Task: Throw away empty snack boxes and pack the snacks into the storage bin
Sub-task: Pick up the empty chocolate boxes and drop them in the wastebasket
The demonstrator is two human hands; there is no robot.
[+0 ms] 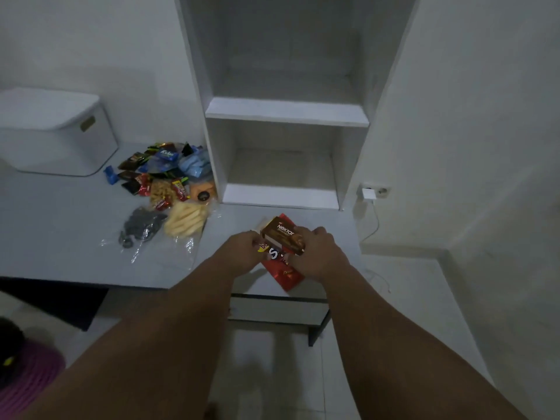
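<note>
- A dimly lit room in a home.
- White built-in shelves (286, 112) above a grey desk (60, 231).
- Socket (382, 189) with a charger (368, 194) plugged in on the white wall (469, 116).
- Tiled floor (409, 298) and a purple mat (30, 380).
- Loose snacks (169, 183) beside a lidded bin (54, 131).
</note>
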